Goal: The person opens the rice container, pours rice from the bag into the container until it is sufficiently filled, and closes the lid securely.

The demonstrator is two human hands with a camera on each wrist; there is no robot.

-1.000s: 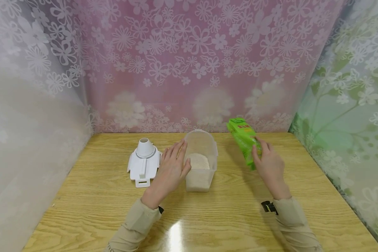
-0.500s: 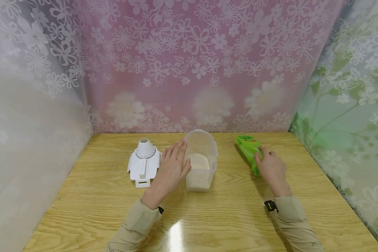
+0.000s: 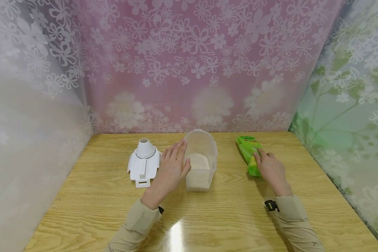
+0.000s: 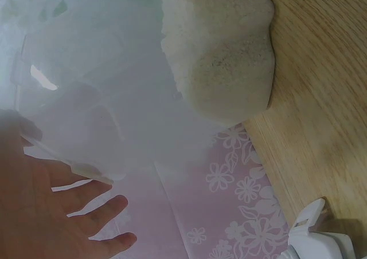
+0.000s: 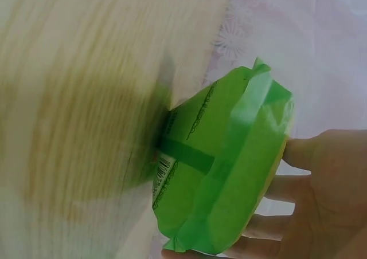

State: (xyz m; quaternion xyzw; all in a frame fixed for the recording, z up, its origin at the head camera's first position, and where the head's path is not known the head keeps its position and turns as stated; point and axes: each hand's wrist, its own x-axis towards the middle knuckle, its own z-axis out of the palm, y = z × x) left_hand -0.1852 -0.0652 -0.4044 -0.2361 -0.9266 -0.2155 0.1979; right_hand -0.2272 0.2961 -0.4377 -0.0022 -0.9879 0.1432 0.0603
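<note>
Your left hand (image 3: pixel 171 167) is touching the clear container (image 3: pixel 201 142) with slightly spread fingers; your right hand (image 3: pixel 272 171) is holding with curled fingers the green bag (image 3: pixel 246 148), lying on the surface (image 3: pixel 230 217).

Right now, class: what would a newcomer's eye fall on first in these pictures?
Probably the bright green packet, in the right hand at the table's right. Next comes the clear tub of pale grains mid-table, the left hand at its left side. Farther left sits a white, cone-topped piece.
</note>
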